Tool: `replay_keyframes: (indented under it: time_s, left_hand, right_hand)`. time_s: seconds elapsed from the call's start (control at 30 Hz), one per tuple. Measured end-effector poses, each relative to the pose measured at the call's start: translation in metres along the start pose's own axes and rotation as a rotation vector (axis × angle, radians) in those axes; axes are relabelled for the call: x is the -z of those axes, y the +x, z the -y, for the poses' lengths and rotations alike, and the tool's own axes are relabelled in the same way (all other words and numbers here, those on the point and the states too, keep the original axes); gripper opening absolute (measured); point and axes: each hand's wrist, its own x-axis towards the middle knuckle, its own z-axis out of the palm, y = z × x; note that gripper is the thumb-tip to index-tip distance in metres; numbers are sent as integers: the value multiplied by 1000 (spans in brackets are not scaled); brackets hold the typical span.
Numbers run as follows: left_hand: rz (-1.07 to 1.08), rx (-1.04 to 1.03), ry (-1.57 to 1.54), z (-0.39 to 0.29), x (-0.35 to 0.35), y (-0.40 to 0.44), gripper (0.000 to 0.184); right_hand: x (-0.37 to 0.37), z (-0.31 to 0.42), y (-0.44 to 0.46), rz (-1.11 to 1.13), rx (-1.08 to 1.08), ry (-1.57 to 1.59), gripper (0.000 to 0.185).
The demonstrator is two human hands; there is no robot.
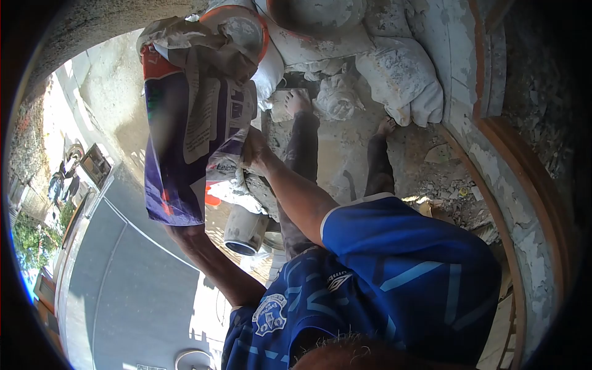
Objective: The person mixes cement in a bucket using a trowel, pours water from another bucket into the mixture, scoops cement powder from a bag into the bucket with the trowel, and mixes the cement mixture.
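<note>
A purple, white and red printed sack (176, 142) is tilted up in front of me, its crumpled grey-brown mouth lying over an orange-rimmed bucket (264, 43). My right hand (254, 151) is closed on the sack's right side, bunching the plastic. On the left, my left forearm (213, 262) reaches to the sack's bottom end; the hand itself is hidden behind the sack, so its fingers cannot be seen. Pale grey material shows inside the bucket, beside the sack's mouth. Whether anything is pouring out cannot be made out.
A wide dusty tub (317, 15) and filled white sacks (401, 80) stand ahead. My bare feet (298, 100) are on the dusty floor, rubble (453, 172) to the right. A grey bucket (245, 229) is near my legs. A peeling wall edge (533, 246) curves along the right.
</note>
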Motion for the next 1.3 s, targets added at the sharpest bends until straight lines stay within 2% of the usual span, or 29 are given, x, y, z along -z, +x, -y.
replay_keyframes:
  time_s: [0.07, 0.17, 0.27, 0.4, 0.47, 0.57, 0.63, 0.67, 0.73, 0.77, 0.83, 0.9, 0.97, 1.0, 1.03, 1.1, 1.2, 1.3]
  left_hand:
    - [1, 178, -166, 14, 1, -1, 71]
    - [36, 316, -436, 39, 2, 6, 67]
    - [112, 261, -154, 47, 5, 8, 66]
    - [-21, 430, -154, 29, 6, 14, 45]
    - [-52, 471, -158, 26, 7, 15, 41]
    - [30, 364, -446, 7, 6, 27, 64]
    - [-139, 661, -913, -16, 1, 37, 44]
    - [-138, 662, -913, -21, 1, 39, 44]
    - [-86, 640, -768, -26, 3, 43, 52]
    - [-87, 639, -764, -25, 3, 39, 52]
    - [-128, 516, -801, -25, -3, 37, 49]
    - [-209, 594, -529, -26, -8, 37, 50]
    - [-98, 160, -369, -50, -13, 39, 44]
    - [-90, 163, -365, -65, -14, 38, 44]
    - [-56, 114, -151, -83, -16, 38, 42]
    - [-24, 59, 67, -102, -17, 44, 40]
    - [-6, -38, 143, -106, -20, 46, 38]
    - [-34, -111, 274, -96, -16, 51, 42]
  right_hand:
    - [1, 0, -4, 1, -41, 54, 36]
    - [-5, 7, -12, 10, -90, 112, 37]
    - [-18, 3, -22, 16, -102, 134, 41]
    - [-26, 5, -21, -1, -83, 114, 41]
    - [-26, 6, -22, 18, -51, 47, 43]
    - [-30, 4, -26, -28, -40, 47, 43]
    - [-32, 3, -31, -26, -20, 18, 44]
    - [-35, 2, -33, -30, -4, -4, 44]
    - [-39, 3, -35, -26, -31, 32, 38]
    - [-41, 2, -36, -21, -62, 69, 32]
    - [-47, 3, -38, -18, -52, 78, 33]
    - [-49, 8, -39, -26, -39, 87, 33]
    - [-51, 11, -43, -59, -14, 60, 34]
    - [-49, 10, -45, -64, -12, 67, 34]
    - [-47, 9, -45, -48, -20, 84, 34]
    - [-48, 8, -42, -27, -31, 103, 34]
    - [-49, 9, -44, -4, -26, 178, 32]
    - [-73, 21, -51, -17, -4, 111, 31]
